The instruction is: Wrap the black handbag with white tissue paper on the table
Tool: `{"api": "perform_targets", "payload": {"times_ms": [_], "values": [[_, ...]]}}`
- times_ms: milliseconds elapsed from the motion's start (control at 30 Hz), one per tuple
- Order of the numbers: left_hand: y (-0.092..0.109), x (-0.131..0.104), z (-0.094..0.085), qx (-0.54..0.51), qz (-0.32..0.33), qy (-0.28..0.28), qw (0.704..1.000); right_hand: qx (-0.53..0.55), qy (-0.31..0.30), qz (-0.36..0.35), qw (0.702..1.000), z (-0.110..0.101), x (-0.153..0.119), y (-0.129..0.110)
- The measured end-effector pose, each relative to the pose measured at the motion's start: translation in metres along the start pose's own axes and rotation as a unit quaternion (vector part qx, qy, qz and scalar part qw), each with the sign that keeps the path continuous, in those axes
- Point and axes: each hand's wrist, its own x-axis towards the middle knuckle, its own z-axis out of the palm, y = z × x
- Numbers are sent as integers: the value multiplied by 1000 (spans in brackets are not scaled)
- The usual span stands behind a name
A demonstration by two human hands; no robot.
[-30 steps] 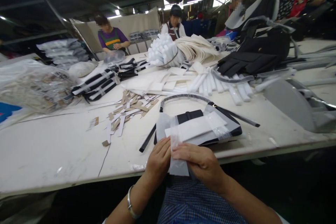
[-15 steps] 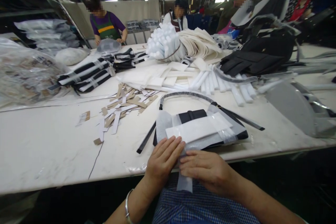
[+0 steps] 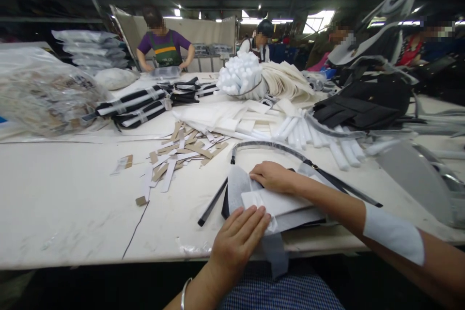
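Observation:
A black bag (image 3: 290,215) wrapped in grey foam sheet and white paper lies at the near edge of the white table (image 3: 72,213). Its long black strap (image 3: 290,152) arcs over the table behind it. My left hand (image 3: 241,235) lies flat, fingers apart, pressing the white paper wrap (image 3: 279,201) at the bag's near left corner. My right hand (image 3: 272,177) reaches over the bag and rests on its far left part, fingers curled on the foam sheet (image 3: 236,184). A strip of foam (image 3: 276,254) hangs off the table edge toward my lap.
Cardboard and paper strips (image 3: 178,152) litter the table's middle. White foam rolls (image 3: 308,131), folded white sheets, black wrapped bags (image 3: 134,109) and a plastic sack (image 3: 43,92) lie beyond. A grey shape (image 3: 414,174) sits at right. Other people work at the far side.
Both hands have left the lap edge. My right hand moved forward over the bag; my left hand flattened onto the paper wrap. The camera view shifted.

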Motion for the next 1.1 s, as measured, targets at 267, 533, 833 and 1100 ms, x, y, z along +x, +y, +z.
{"api": "perform_targets", "payload": {"times_ms": [267, 533, 833, 1100], "values": [[1, 1, 2, 15, 1, 21, 1000, 19, 12, -30, 999, 3, 9, -1], [0, 0, 2, -5, -17, -12, 1000, 127, 285, -61, 948, 10, -102, -20], [2, 3, 0, -4, -25, -19, 1000, 223, 329, 111, 911, 81, -174, -79], [5, 10, -13, -40, -39, -81, 995, 424, 259, 197, 845, 87, -164, -92]]}}
